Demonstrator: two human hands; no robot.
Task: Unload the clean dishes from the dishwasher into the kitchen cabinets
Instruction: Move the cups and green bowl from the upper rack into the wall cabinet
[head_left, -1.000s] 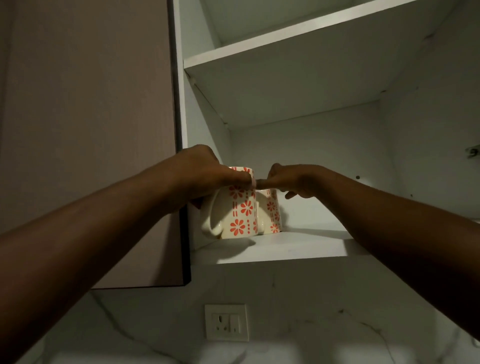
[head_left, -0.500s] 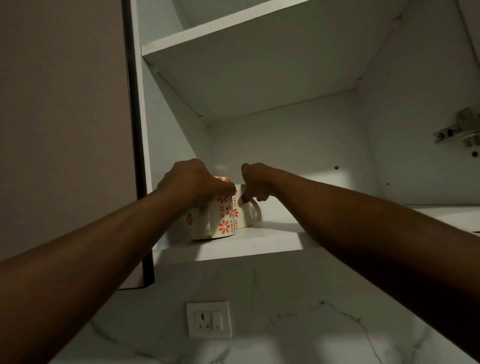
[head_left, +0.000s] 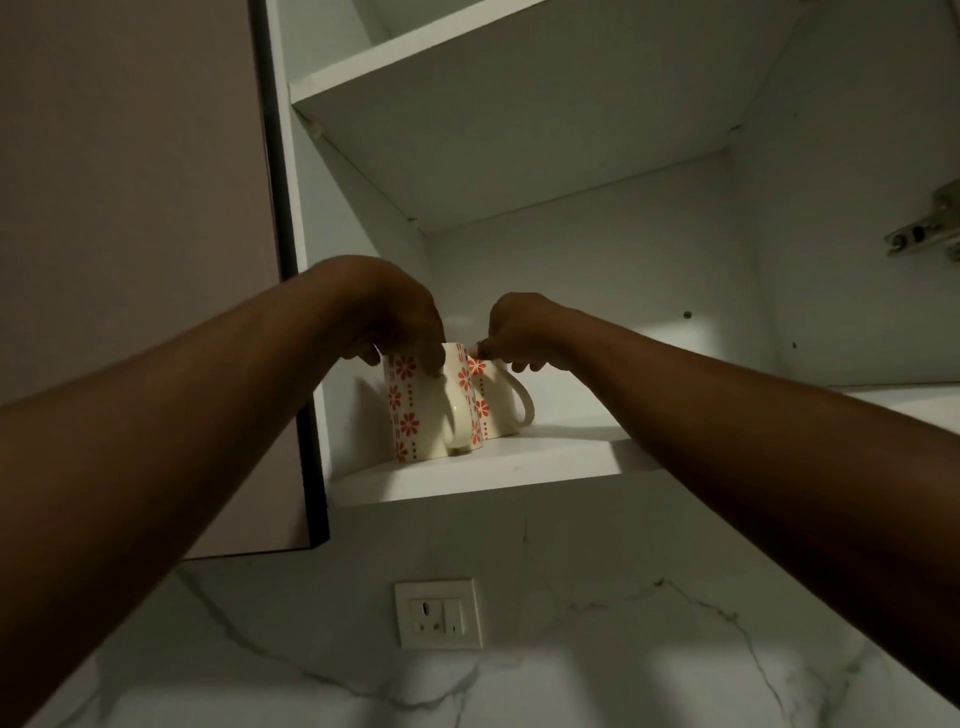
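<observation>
Mugs (head_left: 431, 410) touching (hands atop), shelf (head_left: 467, 480), socket (head_left: 438, 614)

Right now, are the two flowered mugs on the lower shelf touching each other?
Cannot tell. In the head view the front mug overlaps the rear mug, hiding where they would meet; no gap or contact shows plainly.

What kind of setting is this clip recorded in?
Most likely a home kitchen: an open white wall cabinet holding two floral mugs, a marble-look backsplash, and a wall socket beneath.
</observation>
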